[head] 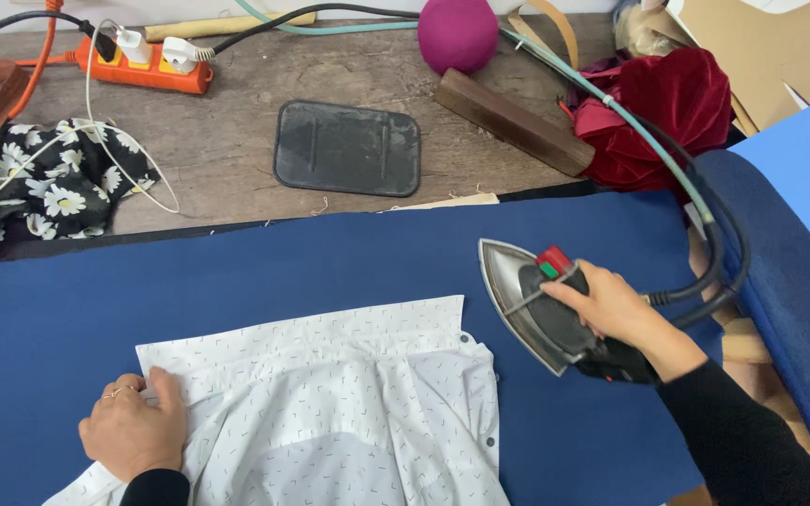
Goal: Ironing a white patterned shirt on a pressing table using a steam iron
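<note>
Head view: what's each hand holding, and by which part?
Right hand grips the grey steam iron by its black top handle. Left hand holds nothing; it presses flat on the white patterned shirt, at its left edge.

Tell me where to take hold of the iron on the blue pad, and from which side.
Take the iron by its dark handle on top, where the right hand already has its grip. Come from above and from the rear right: the pointed metal soleplate faces left toward the white shirt, and the hoses leave at the back, so the handle is the only safe part.
</note>
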